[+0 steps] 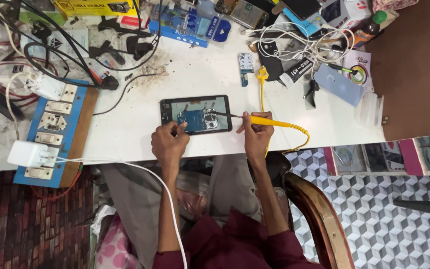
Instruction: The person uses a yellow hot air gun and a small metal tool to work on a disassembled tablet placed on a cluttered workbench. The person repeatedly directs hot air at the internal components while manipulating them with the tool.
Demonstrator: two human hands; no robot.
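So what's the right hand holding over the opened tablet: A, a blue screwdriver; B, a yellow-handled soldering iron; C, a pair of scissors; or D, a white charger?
B: the right hand grips a yellow-handled soldering iron with a coiled yellow cord, its metal tip reaching over the opened tablet on the white table.

Both my forearms reach forward side by side, bare from the elbows, wrists bent slightly down. My left hand [169, 142] curls loosely, its fingers [179, 128] pinched together at the tips and pressing downward. My right hand [256, 133] is closed in a pen-like grip, thumb and forefinger clamped, knuckles turned up toward me.
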